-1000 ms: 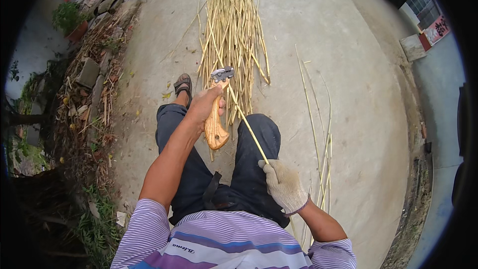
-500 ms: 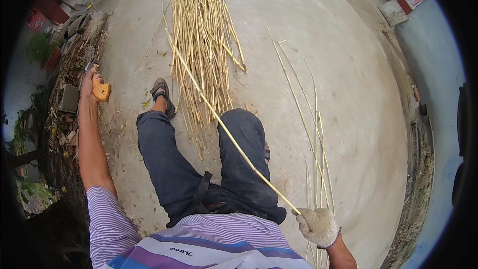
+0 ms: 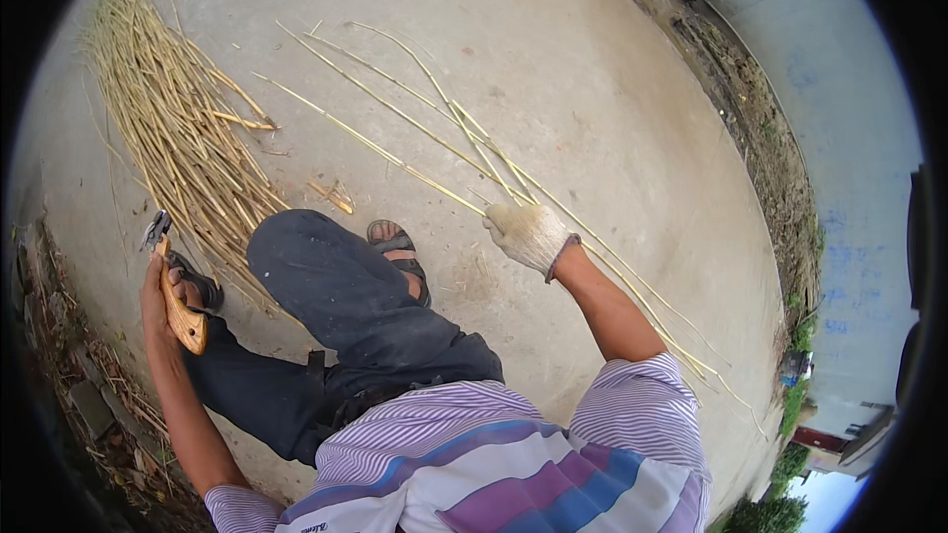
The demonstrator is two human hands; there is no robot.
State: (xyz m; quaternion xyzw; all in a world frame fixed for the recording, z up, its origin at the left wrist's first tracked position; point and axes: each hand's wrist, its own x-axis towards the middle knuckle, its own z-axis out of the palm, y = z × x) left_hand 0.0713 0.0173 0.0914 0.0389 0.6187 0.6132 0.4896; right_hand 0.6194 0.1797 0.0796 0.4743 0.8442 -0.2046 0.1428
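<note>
My bare left hand (image 3: 158,298) is closed around a wooden-handled hand tool (image 3: 186,326) with a small metal head; what kind of tool it is I cannot tell. My right hand (image 3: 530,235), in a white knitted glove, is closed on a thin pale stalk (image 3: 365,143) that points away to the far left. Under and beside that glove, several similar loose stalks (image 3: 578,222) lie crossed on the concrete. Part of the held stalk is hidden by the glove. A big heap of yellowish stalks (image 3: 188,128) spreads on the ground to the far left, beyond my left hand.
My knees, in dark trousers (image 3: 346,286), and a sandalled foot (image 3: 400,247) are between my hands. Bark scraps (image 3: 333,197) lie by the heap. A rubble strip (image 3: 94,405) borders the concrete at lower left. A bluish wall (image 3: 820,89) runs along the right.
My view has turned to the right. My right hand has carried the stalk from near my hip out to the loose stalks on the ground. The left hand still grips the tool.
</note>
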